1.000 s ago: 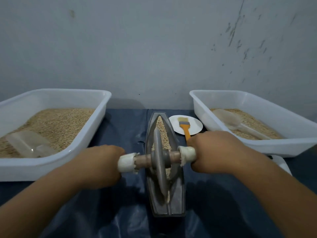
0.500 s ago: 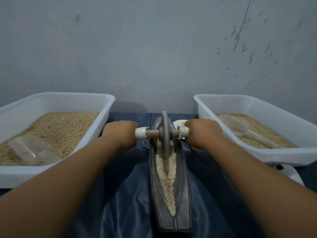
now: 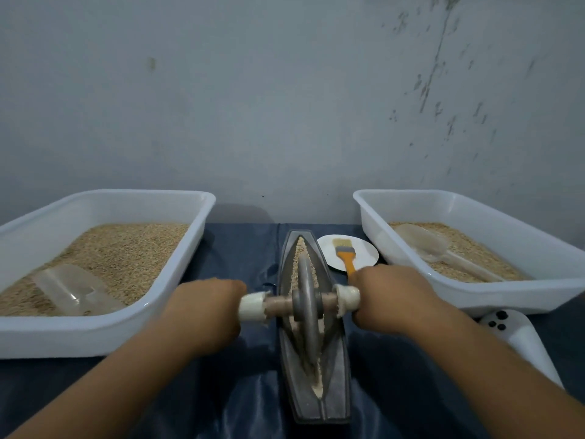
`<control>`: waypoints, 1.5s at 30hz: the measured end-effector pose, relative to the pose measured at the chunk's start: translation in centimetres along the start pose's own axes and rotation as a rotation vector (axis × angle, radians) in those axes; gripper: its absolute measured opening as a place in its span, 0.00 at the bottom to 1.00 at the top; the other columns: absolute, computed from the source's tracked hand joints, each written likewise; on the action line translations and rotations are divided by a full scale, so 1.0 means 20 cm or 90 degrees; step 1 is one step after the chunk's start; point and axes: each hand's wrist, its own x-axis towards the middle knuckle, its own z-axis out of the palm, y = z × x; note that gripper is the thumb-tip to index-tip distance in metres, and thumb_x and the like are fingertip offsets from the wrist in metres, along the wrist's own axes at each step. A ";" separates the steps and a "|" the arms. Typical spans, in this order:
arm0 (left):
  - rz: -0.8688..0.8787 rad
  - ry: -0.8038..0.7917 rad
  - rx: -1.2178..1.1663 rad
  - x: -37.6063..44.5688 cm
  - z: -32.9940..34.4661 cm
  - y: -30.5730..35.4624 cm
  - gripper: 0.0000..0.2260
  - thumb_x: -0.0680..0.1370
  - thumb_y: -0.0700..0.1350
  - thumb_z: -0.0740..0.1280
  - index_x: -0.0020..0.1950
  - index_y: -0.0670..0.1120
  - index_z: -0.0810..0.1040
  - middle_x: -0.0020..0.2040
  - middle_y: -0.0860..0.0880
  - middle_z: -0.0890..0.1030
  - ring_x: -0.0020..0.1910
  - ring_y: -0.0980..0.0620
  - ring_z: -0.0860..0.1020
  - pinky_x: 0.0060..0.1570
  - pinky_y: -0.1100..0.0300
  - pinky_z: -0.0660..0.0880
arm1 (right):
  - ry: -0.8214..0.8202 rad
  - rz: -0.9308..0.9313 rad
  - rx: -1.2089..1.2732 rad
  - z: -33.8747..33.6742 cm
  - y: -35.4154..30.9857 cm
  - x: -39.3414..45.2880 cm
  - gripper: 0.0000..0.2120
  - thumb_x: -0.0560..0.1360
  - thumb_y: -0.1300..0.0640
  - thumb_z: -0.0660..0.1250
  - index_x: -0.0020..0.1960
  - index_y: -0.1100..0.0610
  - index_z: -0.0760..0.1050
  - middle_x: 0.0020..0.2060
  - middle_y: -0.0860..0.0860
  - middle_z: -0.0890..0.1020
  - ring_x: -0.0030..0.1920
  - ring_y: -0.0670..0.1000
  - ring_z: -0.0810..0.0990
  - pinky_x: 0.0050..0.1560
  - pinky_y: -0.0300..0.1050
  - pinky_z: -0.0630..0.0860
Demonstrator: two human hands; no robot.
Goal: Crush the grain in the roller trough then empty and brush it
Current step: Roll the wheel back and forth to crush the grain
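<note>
Two hands point(image 3: 205, 308) grip roller point(image 3: 306, 304), trough point(image 3: 337, 388) mid-cloth

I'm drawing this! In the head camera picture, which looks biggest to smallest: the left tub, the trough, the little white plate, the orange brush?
1. Left tub
2. Trough, though it is nearer the camera
3. White plate
4. Orange brush, partly hidden by the right hand

The roller wheel point(image 3: 306, 307) now sits mid-trough point(image 3: 337, 391), rolled back from the far end. Both hands point(image 3: 205, 308) point(image 3: 392, 296) are drawn nearer, uncovering the brush point(image 3: 345, 255).
</note>
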 end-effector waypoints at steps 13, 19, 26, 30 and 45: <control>-0.025 0.062 0.009 0.19 0.01 -0.01 0.07 0.69 0.50 0.66 0.44 0.56 0.70 0.38 0.55 0.76 0.39 0.54 0.77 0.42 0.57 0.77 | 0.108 0.048 0.000 0.11 0.05 0.21 0.07 0.66 0.49 0.66 0.44 0.46 0.71 0.35 0.45 0.77 0.39 0.50 0.78 0.34 0.41 0.66; -0.005 0.117 0.029 0.40 -0.04 0.01 0.08 0.71 0.48 0.68 0.43 0.56 0.69 0.39 0.54 0.77 0.39 0.52 0.77 0.45 0.54 0.77 | 0.171 0.096 0.024 0.17 0.08 0.37 0.15 0.70 0.45 0.66 0.56 0.44 0.74 0.44 0.46 0.81 0.44 0.52 0.79 0.42 0.44 0.68; 0.011 0.053 0.043 0.24 -0.06 0.01 0.09 0.70 0.48 0.68 0.42 0.57 0.68 0.39 0.55 0.76 0.41 0.54 0.77 0.44 0.57 0.76 | 0.060 0.047 0.037 0.12 0.07 0.21 0.06 0.68 0.50 0.65 0.42 0.46 0.69 0.33 0.45 0.73 0.35 0.48 0.73 0.35 0.42 0.69; 0.021 -0.007 0.017 0.04 -0.05 -0.01 0.08 0.67 0.51 0.67 0.40 0.59 0.68 0.36 0.58 0.75 0.36 0.61 0.74 0.35 0.63 0.69 | -0.037 -0.015 0.053 0.04 0.06 0.02 0.07 0.66 0.48 0.68 0.39 0.47 0.70 0.36 0.45 0.76 0.37 0.45 0.75 0.33 0.41 0.71; -0.017 0.066 0.020 0.29 -0.04 0.01 0.08 0.69 0.49 0.67 0.41 0.58 0.68 0.37 0.56 0.75 0.38 0.56 0.75 0.40 0.60 0.74 | 0.077 0.072 0.040 0.13 0.07 0.27 0.11 0.67 0.49 0.67 0.48 0.45 0.72 0.37 0.45 0.76 0.37 0.49 0.75 0.37 0.44 0.70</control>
